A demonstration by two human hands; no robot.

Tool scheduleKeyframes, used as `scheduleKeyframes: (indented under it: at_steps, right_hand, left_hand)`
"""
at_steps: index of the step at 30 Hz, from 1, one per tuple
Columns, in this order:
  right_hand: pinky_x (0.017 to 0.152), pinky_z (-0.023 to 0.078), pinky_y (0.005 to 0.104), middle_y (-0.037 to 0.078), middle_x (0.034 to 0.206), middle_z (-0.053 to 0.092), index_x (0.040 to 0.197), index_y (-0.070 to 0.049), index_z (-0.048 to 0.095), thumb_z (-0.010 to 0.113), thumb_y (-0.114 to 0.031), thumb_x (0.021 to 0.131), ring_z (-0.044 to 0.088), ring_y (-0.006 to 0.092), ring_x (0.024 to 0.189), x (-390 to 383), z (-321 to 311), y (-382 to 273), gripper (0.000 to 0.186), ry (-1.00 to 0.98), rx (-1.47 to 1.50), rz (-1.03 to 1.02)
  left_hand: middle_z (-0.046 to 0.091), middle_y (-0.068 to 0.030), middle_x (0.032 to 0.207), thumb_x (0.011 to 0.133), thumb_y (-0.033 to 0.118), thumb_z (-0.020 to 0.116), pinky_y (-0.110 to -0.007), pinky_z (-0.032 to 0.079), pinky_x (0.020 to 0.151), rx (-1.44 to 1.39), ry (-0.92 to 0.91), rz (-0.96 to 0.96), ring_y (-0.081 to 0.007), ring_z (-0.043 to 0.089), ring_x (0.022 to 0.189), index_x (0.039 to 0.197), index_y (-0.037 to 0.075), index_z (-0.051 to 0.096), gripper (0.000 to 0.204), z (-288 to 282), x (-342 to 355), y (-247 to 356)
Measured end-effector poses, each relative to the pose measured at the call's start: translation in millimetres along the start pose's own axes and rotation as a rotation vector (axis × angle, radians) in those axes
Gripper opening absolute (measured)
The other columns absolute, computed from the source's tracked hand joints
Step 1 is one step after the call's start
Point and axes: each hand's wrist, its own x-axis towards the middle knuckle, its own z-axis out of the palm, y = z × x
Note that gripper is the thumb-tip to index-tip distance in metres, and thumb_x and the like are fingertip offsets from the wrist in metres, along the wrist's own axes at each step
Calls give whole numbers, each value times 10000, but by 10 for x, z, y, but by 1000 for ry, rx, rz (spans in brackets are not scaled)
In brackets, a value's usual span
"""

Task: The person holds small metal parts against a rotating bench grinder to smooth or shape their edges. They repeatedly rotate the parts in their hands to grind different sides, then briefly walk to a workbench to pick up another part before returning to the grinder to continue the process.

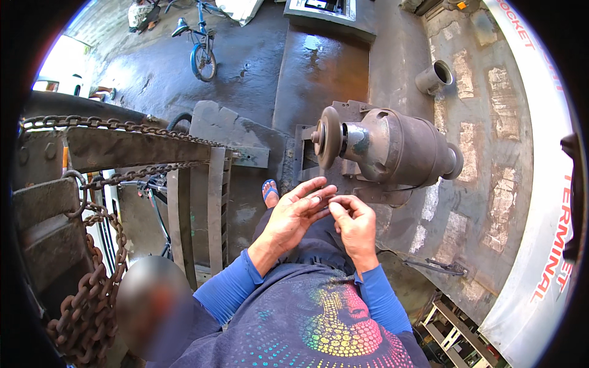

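Grinder (402, 147): directly before you, blocking the way straight ahead.
Left hand (288, 218): palm turned up, fingers extended.
Right hand (354, 224): fingertips together; I cannot tell whether you pinch anything.
Chain (92, 294): rusty, hanging at your left.
Bicycle (204, 38): blue, farther off.
Metal cylinder (424, 81): open-mouthed, dark inside, beyond the grinder.

grimy grey grinder (392, 147), barrel-shaped body (420, 150) lying sideways, thick round wheel (331, 138) on its left end, ahead, slightly right

Two hands (287, 219) — one bench grinder (408, 147) (two wheels (332, 138)).
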Motion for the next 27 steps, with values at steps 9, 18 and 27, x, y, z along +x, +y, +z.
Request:
scheduleKeyframes:
  at_steps: [9,18,27]
  right_hand:
    - [493,402,210,8,777,652,1000,17,697,710,-85,932,517,45,569,78,60,93,124,-7,65,104]
    - [458,393,211,38,756,653,922,28,682,716,-74,913,519,57,538,312,97,140,108,97,292,166]
    - [477,466,228,62,794,677,916,42,675,715,-66,916,609,95,590,617,197,52,115,102,274,156]
  left_hand:
    - [532,-191,1440,998,70,580,-367,478,1083,79,46,117,-238,563,1283,1485,12,402,521,101,2,-190]
    - [680,-79,984,987,139,654,-287,598,751,190,206,49,-139,666,838,1146,-34,624,236,-160,274,-231]
    - [656,-22,881,1007,204,640,-253,541,651,36,240,102,-104,614,719,1068,-1,655,215,-218,604,-269]
